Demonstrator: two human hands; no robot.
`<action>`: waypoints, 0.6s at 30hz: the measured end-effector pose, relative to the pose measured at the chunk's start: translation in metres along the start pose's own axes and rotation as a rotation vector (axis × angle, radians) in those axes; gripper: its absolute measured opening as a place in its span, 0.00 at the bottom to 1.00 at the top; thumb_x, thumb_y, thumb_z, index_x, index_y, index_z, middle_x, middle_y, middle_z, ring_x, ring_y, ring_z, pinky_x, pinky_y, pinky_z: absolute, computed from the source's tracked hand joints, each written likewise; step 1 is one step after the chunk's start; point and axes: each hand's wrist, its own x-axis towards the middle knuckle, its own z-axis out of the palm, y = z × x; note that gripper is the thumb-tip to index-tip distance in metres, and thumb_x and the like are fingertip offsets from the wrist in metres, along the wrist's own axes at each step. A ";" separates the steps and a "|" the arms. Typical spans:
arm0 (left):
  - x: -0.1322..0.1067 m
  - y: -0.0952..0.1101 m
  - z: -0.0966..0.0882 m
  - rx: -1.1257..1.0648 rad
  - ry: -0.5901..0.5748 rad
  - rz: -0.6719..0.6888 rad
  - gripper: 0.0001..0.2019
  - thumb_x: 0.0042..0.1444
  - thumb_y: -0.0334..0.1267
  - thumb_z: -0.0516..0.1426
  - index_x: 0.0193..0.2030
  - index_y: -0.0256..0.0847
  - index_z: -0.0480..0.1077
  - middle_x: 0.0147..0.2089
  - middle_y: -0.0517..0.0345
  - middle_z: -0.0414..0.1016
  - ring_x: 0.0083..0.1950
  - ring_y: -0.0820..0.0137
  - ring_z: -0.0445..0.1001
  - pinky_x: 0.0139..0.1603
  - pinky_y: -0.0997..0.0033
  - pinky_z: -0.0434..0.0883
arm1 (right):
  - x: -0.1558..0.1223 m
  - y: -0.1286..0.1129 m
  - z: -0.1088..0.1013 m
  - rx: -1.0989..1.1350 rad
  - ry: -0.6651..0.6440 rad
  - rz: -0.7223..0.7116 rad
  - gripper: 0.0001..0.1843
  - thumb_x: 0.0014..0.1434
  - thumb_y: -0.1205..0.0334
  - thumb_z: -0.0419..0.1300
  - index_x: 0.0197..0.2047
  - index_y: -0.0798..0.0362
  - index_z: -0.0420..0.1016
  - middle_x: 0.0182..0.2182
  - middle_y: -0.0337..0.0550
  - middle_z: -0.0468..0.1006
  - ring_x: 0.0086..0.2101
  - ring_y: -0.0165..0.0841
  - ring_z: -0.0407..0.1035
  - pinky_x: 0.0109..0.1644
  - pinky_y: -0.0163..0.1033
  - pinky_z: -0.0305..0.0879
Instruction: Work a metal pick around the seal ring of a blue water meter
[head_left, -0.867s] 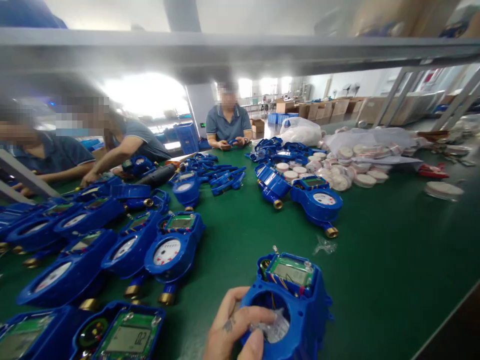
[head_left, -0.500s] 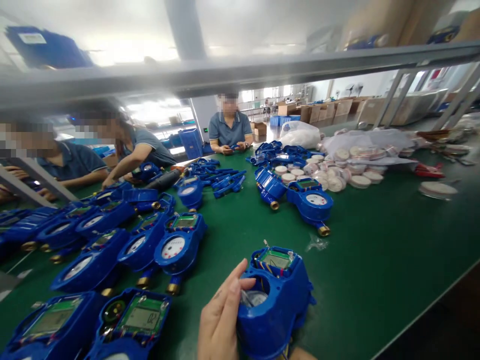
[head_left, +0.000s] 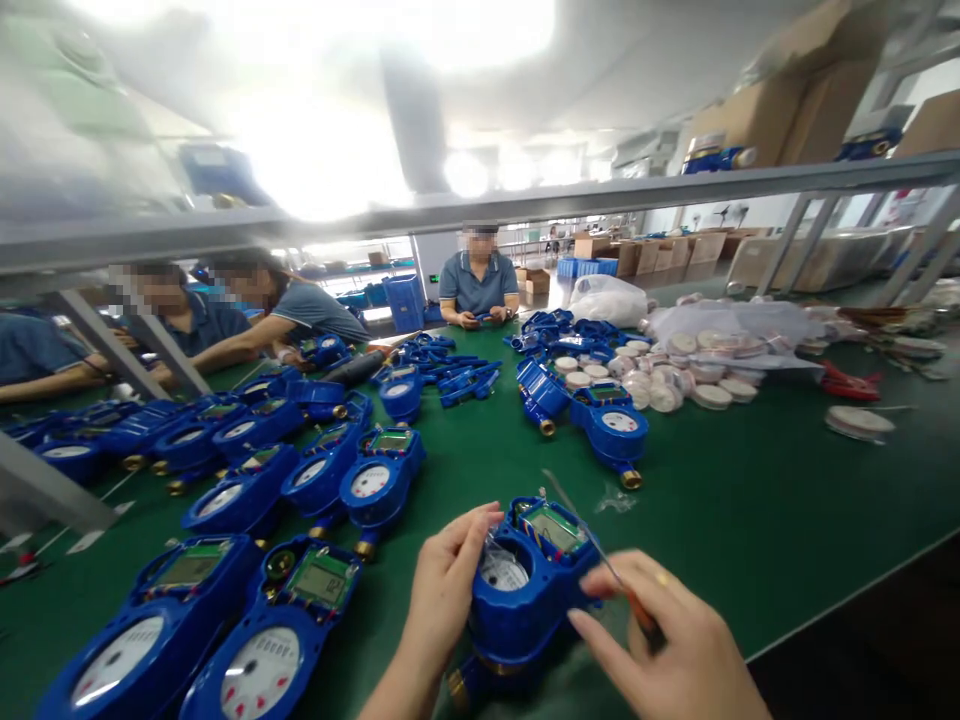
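Note:
My left hand [head_left: 442,590] grips the left side of a blue water meter body [head_left: 525,590] that stands on the green table [head_left: 750,500]; its fingertips reach the rim of the round opening, where a white dial part [head_left: 504,570] sits. A green circuit board [head_left: 553,527] lies in the meter's top. My right hand [head_left: 667,640] is at the meter's right side and holds a thin screwdriver [head_left: 592,540], its metal shaft pointing up and left over the board.
Several finished blue meters [head_left: 315,480] lie in rows at the left. Two more meters [head_left: 611,425] and white round parts [head_left: 675,370] are farther back, with blue covers [head_left: 450,360]. Three seated people [head_left: 480,285] work across the table. A metal shelf rail [head_left: 525,205] runs overhead.
The view has tilted upward. My right hand has come into view holding the screwdriver, and my left hand has shifted up onto the meter's rim.

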 end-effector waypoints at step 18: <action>-0.047 -0.023 -0.006 0.206 -0.278 0.230 0.50 0.26 0.45 0.74 0.60 0.38 0.64 0.59 0.44 0.70 0.60 0.50 0.67 0.66 0.51 0.61 | 0.091 -0.060 -0.001 -0.376 -0.611 -0.078 0.05 0.50 0.71 0.65 0.27 0.54 0.76 0.25 0.43 0.77 0.29 0.38 0.70 0.27 0.36 0.48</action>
